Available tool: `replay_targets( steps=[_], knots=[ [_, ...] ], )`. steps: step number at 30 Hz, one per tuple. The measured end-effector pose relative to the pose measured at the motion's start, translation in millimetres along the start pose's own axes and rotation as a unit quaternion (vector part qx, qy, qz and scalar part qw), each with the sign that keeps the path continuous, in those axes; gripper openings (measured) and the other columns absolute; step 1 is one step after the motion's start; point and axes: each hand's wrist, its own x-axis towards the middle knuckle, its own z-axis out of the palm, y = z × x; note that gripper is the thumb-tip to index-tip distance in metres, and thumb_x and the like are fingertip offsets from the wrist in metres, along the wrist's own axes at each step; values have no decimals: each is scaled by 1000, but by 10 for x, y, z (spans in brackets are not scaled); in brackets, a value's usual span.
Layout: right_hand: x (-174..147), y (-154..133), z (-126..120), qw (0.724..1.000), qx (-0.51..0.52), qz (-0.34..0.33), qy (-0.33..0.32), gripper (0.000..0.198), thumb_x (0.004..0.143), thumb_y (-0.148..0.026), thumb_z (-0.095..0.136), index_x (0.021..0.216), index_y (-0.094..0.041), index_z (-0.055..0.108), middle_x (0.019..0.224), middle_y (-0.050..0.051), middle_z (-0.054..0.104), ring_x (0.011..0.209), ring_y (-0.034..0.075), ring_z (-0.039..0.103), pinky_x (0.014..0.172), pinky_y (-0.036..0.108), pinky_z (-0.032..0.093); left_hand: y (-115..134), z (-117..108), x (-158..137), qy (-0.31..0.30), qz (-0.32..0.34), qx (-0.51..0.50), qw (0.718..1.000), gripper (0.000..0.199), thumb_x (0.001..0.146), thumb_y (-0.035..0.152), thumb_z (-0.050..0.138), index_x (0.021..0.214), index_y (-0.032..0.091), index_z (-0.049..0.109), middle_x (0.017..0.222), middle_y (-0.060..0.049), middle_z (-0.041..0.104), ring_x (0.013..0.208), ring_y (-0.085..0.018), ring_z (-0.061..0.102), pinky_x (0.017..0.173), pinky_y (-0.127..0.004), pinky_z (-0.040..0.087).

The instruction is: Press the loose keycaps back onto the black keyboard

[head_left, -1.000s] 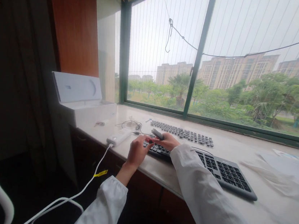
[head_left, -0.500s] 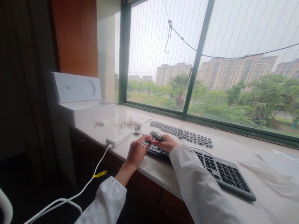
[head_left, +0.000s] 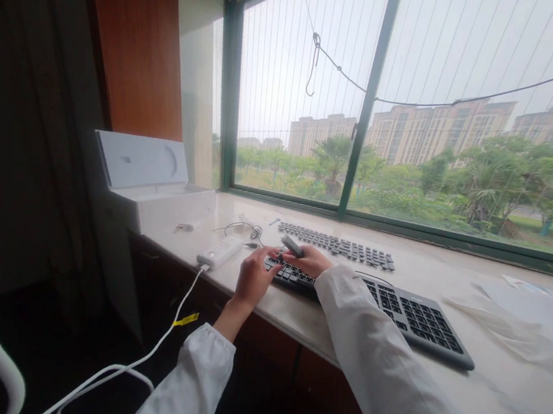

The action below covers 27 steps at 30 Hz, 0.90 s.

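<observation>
On the counter (head_left: 500, 395) sit an open white box (head_left: 170, 206), a white device (head_left: 220, 252), then a black keyboard (head_left: 436, 327). At its left end the left hand (head_left: 251, 279) curls, grasping what I cannot tell; the right hand (head_left: 314, 263), just beside, grips 1 small dark tool (head_left: 292, 245). Keycaps (head_left: 337, 245) lie behind.

A white, grey-veined, marble-look countertop (head_left: 510, 397) is carrying a long black plastic keyboard (head_left: 430, 325), with loose dark rectangular keycaps (head_left: 337, 245) lying in rows behind it. To the left, an open white rectangular box (head_left: 170, 206), a white oblong device (head_left: 220, 252) and a thin black looped cable (head_left: 254, 233) are resting. At the right, crumpled whitish sheeting (head_left: 498, 328) is lying beside flat white papers (head_left: 552, 318).
</observation>
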Motion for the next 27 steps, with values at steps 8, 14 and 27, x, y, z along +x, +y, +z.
replay_targets(
  steps=[8, 14, 27],
  knots=[
    [-5, -17, -18, 999, -27, 2, -37, 43, 73, -53, 62, 91, -16, 75, 65, 0, 62, 66, 16, 53, 63, 27, 39, 1, -15, -2, -8, 25, 13, 1000, 15, 84, 25, 63, 97, 21, 67, 95, -4, 68, 77, -16, 64, 74, -29, 52],
    [-2, -23, 4, 998, -48, 26, -18, 48, 73, -59, 58, 85, -15, 73, 55, -1, 51, 57, 13, 44, 54, 25, 33, -1, -16, -13, -22, 14, 10, 1000, 26, 88, 17, 54, 112, 23, 64, 99, -3, 69, 59, -10, 62, 64, -25, 53],
    [-14, -44, -1, 997, -60, 26, -33, 44, 72, -56, 59, 81, -15, 73, 56, -1, 53, 58, 13, 44, 57, 26, 33, 21, -14, -20, -28, -37, -24, 999, 22, 90, 27, 54, 111, 24, 62, 98, -1, 71, 39, -5, 51, 50, -21, 47]
  ],
)
